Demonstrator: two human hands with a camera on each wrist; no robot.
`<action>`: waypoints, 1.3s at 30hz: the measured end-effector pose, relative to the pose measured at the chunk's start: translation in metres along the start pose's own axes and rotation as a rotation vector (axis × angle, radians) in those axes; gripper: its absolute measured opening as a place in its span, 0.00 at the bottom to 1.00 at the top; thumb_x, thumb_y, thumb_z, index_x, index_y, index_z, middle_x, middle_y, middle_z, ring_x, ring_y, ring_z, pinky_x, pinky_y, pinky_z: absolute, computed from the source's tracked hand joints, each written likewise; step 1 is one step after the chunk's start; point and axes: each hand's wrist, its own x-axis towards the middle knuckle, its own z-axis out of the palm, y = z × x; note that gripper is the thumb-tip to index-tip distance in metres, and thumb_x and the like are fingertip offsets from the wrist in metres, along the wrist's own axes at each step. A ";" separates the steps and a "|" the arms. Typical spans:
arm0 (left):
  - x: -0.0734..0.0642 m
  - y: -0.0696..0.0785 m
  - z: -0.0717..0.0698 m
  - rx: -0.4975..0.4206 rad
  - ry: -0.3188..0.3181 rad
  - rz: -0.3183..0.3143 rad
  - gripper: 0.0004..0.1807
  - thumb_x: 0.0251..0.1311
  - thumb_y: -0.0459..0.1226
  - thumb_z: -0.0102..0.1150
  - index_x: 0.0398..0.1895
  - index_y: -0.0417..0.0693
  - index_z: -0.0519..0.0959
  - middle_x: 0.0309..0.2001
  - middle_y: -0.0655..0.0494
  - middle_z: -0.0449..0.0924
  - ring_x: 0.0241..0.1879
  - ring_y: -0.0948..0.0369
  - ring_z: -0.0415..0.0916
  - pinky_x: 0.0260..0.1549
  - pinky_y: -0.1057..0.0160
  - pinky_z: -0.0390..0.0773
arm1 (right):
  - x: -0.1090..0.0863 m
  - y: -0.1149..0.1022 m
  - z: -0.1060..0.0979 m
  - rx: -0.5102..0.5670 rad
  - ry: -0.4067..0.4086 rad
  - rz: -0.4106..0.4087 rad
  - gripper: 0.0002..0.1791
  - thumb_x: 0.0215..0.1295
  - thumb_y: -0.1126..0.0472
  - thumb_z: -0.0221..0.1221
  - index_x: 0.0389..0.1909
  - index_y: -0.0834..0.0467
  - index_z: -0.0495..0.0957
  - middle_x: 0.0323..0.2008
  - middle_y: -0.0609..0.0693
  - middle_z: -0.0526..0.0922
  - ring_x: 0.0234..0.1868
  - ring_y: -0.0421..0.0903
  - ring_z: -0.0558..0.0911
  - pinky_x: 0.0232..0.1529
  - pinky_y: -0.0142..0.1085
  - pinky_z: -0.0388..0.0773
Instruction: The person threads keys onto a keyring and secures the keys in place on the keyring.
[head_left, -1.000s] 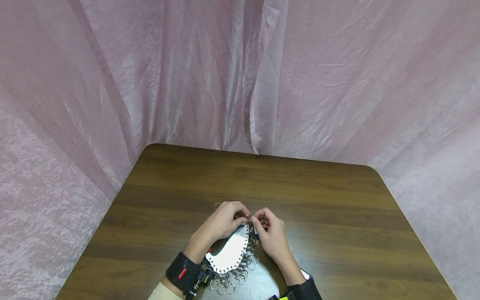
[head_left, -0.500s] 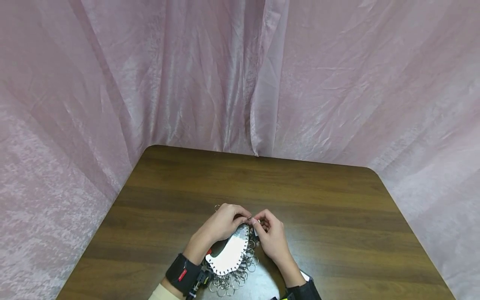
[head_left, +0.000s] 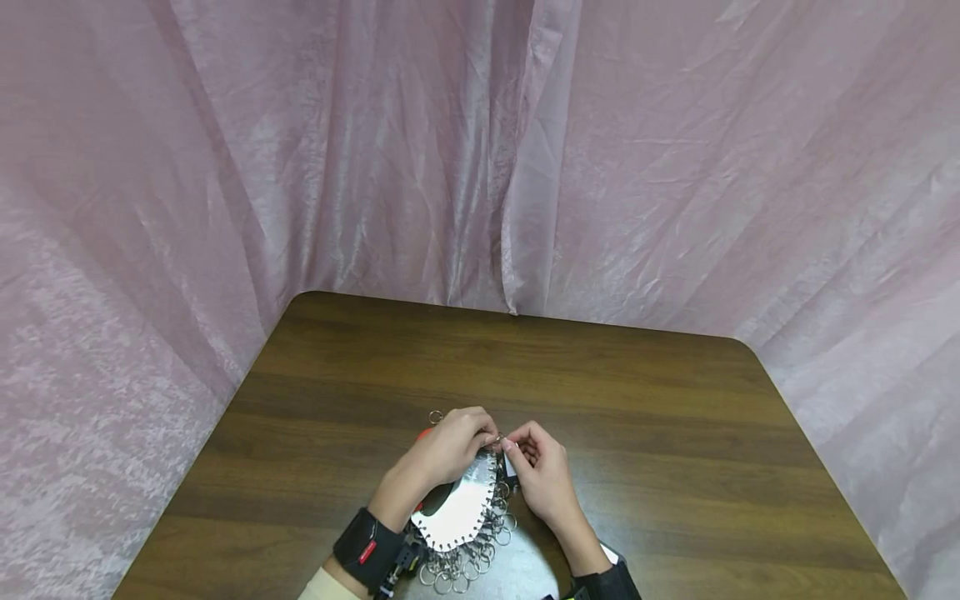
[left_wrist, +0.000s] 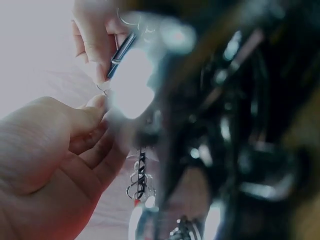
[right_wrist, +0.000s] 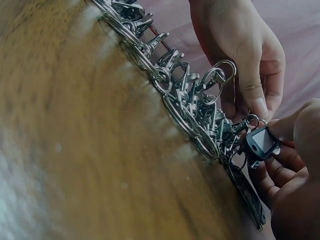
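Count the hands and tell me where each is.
2: the left hand at the far end of the shiny plate, and the right hand to its right, both near the black tag.

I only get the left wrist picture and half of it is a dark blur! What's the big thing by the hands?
Observer: The head view shows a shiny plate with metal rings along its curved edge.
Operator: Is there anything with a light patch near the right hand?
Observer: Yes, the right wrist view shows a dark tag with a pale panel by the right hand.
Operator: What's around the left wrist?
Observer: A black band, in the head view.
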 end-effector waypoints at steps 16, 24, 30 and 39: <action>0.001 0.000 0.002 0.086 -0.003 -0.009 0.05 0.77 0.34 0.60 0.41 0.48 0.85 0.39 0.60 0.80 0.38 0.63 0.78 0.40 0.62 0.80 | 0.000 0.001 0.002 0.007 0.011 0.018 0.03 0.72 0.70 0.66 0.38 0.62 0.82 0.35 0.55 0.88 0.36 0.47 0.86 0.36 0.29 0.81; 0.001 -0.001 0.004 0.091 0.001 -0.001 0.06 0.77 0.32 0.58 0.40 0.49 0.83 0.39 0.59 0.80 0.38 0.63 0.78 0.40 0.62 0.80 | 0.000 -0.001 0.001 -0.062 -0.018 -0.096 0.04 0.69 0.70 0.68 0.37 0.61 0.82 0.31 0.53 0.87 0.29 0.45 0.81 0.29 0.30 0.76; -0.001 0.000 0.003 0.084 0.023 0.012 0.06 0.77 0.32 0.59 0.39 0.50 0.83 0.38 0.60 0.80 0.37 0.64 0.78 0.39 0.62 0.80 | -0.001 -0.002 0.000 -0.139 -0.054 -0.124 0.05 0.69 0.69 0.68 0.36 0.57 0.82 0.33 0.47 0.88 0.31 0.46 0.84 0.33 0.34 0.81; -0.001 0.001 0.002 0.031 0.041 0.022 0.07 0.77 0.32 0.58 0.40 0.47 0.84 0.38 0.58 0.81 0.38 0.62 0.80 0.40 0.62 0.81 | -0.002 0.000 0.003 -0.362 -0.004 -0.305 0.08 0.68 0.70 0.69 0.35 0.53 0.82 0.30 0.42 0.82 0.28 0.37 0.80 0.29 0.35 0.80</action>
